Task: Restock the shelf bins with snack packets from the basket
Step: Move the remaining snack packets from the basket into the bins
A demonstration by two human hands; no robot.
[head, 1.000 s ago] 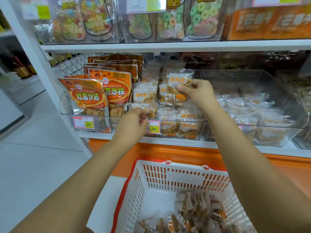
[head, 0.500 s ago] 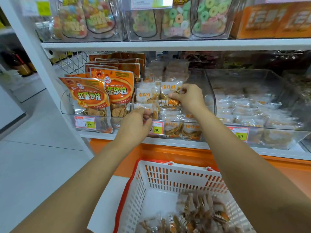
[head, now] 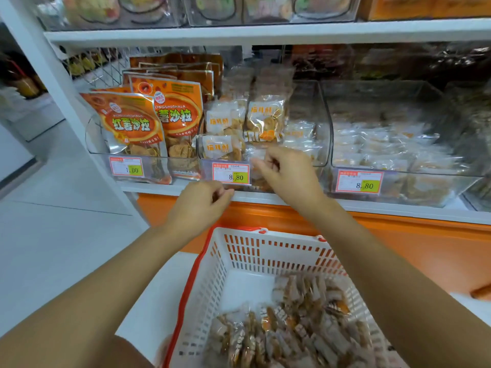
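Left hand (head: 199,205) is hovering by the shelf edge (head: 268,198) with fingers (head: 223,193) loosely curled on nothing, right hand (head: 289,176) is curling its fingers (head: 263,166) at the middle bin (head: 322,123) front, can't tell if it's pinching anything, and the snack packets (head: 292,328) are sitting in the basket (head: 247,258).

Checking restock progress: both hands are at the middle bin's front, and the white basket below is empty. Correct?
No: the basket is not empty; the head view shows snack packets piled in it. The left hand and right hand are at the front of the middle bin.
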